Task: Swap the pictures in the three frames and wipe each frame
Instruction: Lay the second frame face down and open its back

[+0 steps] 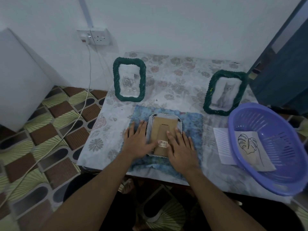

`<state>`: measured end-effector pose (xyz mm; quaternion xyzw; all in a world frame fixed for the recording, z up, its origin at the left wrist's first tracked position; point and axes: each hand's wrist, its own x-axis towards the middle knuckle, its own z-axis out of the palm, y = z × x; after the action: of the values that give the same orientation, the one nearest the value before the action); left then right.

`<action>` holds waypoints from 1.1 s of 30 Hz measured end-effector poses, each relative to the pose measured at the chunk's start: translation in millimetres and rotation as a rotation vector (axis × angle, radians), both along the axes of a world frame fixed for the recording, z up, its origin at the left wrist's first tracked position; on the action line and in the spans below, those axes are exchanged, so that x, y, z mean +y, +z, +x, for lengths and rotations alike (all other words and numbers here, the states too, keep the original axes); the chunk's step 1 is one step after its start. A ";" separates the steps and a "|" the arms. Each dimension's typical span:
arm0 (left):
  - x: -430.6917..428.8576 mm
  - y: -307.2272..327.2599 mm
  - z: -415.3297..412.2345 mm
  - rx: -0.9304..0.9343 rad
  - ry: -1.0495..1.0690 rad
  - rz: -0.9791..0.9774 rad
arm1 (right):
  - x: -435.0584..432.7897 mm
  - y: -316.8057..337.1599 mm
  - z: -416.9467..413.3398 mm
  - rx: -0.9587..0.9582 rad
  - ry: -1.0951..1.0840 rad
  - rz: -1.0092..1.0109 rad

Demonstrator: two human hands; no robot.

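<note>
A light frame (164, 121) lies face down on a blue cloth (191, 127) at the table's front, its brown cardboard back up. My left hand (139, 140) lies flat at the frame's left side, thumb on the backing. My right hand (180, 149) lies flat over the frame's lower right, fingers straight. A green frame with a rose picture (129, 79) stands at the back left. Another green frame with a cat picture (224, 93) stands at the back right. A leaf drawing (249, 145) lies in the purple basket (283, 174).
The table carries a floral cover (173, 77). A lined white paper (221, 144) lies beside the basket. A dark door (283, 67) stands at the right. A wall socket (95, 36) with white cables (80, 110) is at the left, over a patterned floor.
</note>
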<state>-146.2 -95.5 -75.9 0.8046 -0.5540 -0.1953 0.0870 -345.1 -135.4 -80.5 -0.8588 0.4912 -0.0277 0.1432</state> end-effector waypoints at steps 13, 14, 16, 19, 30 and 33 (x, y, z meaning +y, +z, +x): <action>54.3 -10.6 -8.6 0.039 -0.060 -0.519 | 0.5 0.4 0.5 -0.002 -0.012 0.003; 56.6 -11.2 -8.9 0.026 -0.078 -0.506 | 0.9 0.0 0.7 -0.008 -0.013 0.002; 59.3 -10.2 -9.9 0.004 -0.102 -0.470 | 1.1 -0.8 0.8 0.004 -0.010 0.004; 60.0 -8.1 -9.8 -0.003 -0.135 -0.400 | 0.9 -0.4 0.7 0.005 -0.012 0.004; 64.8 -7.8 -2.6 -0.040 -0.244 -0.354 | 0.4 -1.4 0.1 -0.002 -0.012 0.003; 64.7 -5.2 -2.1 -0.044 -0.257 -0.348 | 0.5 -0.5 0.3 -0.005 -0.012 0.001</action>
<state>-148.3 -30.9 -81.1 0.7044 -0.6790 -0.0889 0.1868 -344.8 -134.9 -81.0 -0.8557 0.4960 -0.0303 0.1445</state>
